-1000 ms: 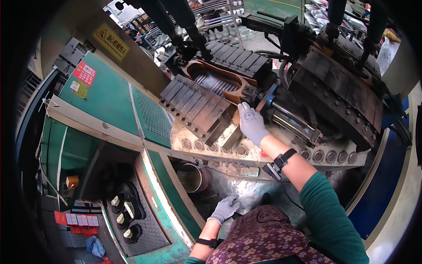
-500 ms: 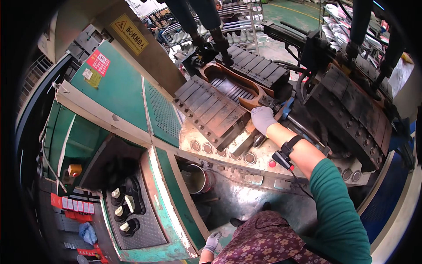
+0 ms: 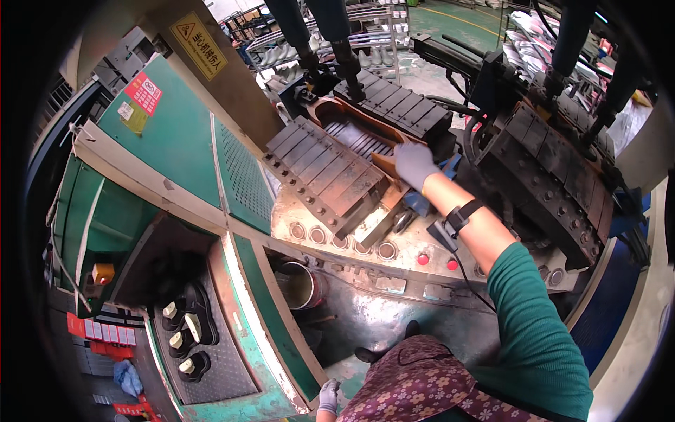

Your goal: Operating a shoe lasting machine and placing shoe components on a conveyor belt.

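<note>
My right hand (image 3: 416, 165), in a grey glove, reaches to the near right end of a long oval brown-edged cavity (image 3: 383, 163) in the machine. Its back faces me and most of its fingers are hidden, so whether it grips the rim cannot be made out. Dark ribbed bars (image 3: 349, 135) line the bottom of the cavity. On either side stand slatted black metal blocks (image 3: 330, 172). At the lower edge, by my apron, my gloved left hand (image 3: 328, 395) hangs low, fingers curled, with nothing visible in it.
A second slatted press unit (image 3: 545, 179) stands at right. Red buttons (image 3: 423, 259) sit on the front panel, below my forearm. Black shoes (image 3: 188, 334) lie in a green cabinet at left. A bucket (image 3: 301, 285) stands under the panel. Rods (image 3: 344, 53) hang over the cavity.
My right hand has moved from the rim's near corner slightly farther over the cavity's end, and a blue part now shows below the wrist. The whole view has shifted a little.
</note>
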Motion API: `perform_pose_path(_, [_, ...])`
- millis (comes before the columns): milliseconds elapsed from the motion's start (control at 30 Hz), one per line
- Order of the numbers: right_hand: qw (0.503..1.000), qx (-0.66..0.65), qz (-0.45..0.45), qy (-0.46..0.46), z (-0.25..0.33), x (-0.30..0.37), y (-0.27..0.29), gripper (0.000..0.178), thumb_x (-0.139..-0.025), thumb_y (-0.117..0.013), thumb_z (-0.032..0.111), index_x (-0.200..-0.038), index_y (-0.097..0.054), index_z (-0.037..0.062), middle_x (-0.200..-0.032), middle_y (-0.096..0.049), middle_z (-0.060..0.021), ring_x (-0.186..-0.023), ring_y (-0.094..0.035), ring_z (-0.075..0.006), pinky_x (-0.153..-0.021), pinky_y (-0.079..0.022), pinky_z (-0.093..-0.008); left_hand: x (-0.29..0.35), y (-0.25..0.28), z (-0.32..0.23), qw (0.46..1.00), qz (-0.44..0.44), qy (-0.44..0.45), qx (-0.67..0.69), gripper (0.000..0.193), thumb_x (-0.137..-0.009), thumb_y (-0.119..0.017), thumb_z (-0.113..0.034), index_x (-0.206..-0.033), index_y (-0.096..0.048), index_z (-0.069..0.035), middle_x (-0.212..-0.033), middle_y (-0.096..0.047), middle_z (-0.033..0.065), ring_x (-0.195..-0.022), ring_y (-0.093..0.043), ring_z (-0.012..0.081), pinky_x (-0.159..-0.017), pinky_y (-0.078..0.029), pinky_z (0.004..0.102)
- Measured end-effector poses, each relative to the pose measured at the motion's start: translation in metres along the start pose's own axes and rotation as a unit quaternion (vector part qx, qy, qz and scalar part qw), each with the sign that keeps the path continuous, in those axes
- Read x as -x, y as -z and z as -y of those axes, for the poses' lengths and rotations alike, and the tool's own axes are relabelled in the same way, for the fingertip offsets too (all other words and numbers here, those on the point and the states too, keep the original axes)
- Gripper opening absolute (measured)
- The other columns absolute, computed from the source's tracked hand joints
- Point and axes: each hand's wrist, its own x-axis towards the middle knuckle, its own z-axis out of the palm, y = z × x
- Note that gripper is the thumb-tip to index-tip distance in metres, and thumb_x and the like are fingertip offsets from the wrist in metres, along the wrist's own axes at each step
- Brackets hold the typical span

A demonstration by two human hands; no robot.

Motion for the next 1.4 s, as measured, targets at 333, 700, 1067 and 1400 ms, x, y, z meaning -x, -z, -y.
perform_pose_path(333, [0.972, 0.03, 0.212, -0.093, -0.103, -0.051, -0.012, 0.033, -0.091, -0.052, 0.015, -0.116, -0.072, 0.0052, -0.121, -0.068, -0.0169, -0.112, -0.067, -0.0337, -0.09, -0.056, -0.0446, 0.008, 0.037, 0.05, 0.972, 0.067, -0.066, -0.216, 0.034, -0.094, -0.061, -0.035, -0.113, -0.066, -0.008, -0.096, -0.071, 0.0042, -0.083, -0.064, 0.017, -0.069, -0.046, 0.0319])
perform_pose_path(700, [0.973, -0.024, 0.155, -0.171, -0.096, -0.056, -0.025, 0.033, -0.09, -0.054, 0.017, -0.113, -0.073, 0.0038, -0.119, -0.068, -0.0187, -0.112, -0.067, -0.0343, -0.093, -0.055, -0.0423, 0.01, 0.041, 0.052, 0.998, 0.005, 0.017, -0.059, 0.035, -0.099, -0.053, -0.032, -0.125, -0.06, -0.009, -0.111, -0.068, 0.0068, -0.095, -0.065, 0.018, -0.074, -0.048, 0.0323])
perform_pose_path(1067, [0.994, -0.011, 0.04, -0.102, -0.076, -0.052, 0.01, 0.029, -0.091, -0.052, 0.018, -0.104, -0.074, 0.0059, -0.109, -0.072, -0.0166, -0.102, -0.07, -0.0327, -0.086, -0.056, -0.0429, 0.004, 0.044, 0.041, 0.995, -0.02, 0.1, 0.02, 0.032, -0.101, -0.049, -0.03, -0.127, -0.057, -0.012, -0.113, -0.069, 0.0034, -0.091, -0.066, 0.0172, -0.071, -0.048, 0.0303])
perform_pose_path(1400, [0.974, 0.165, 0.106, 0.114, 0.006, 0.027, -0.007, 0.025, -0.087, -0.061, 0.034, -0.095, -0.074, 0.0144, -0.092, -0.073, -0.0063, -0.089, -0.069, -0.0231, -0.077, -0.043, -0.0424, 0.0, 0.041, 0.039, 0.997, 0.002, 0.081, 0.017, 0.033, -0.096, -0.054, -0.038, -0.108, -0.066, -0.009, -0.103, -0.072, 0.0039, -0.087, -0.065, 0.0135, -0.067, -0.044, 0.0292])
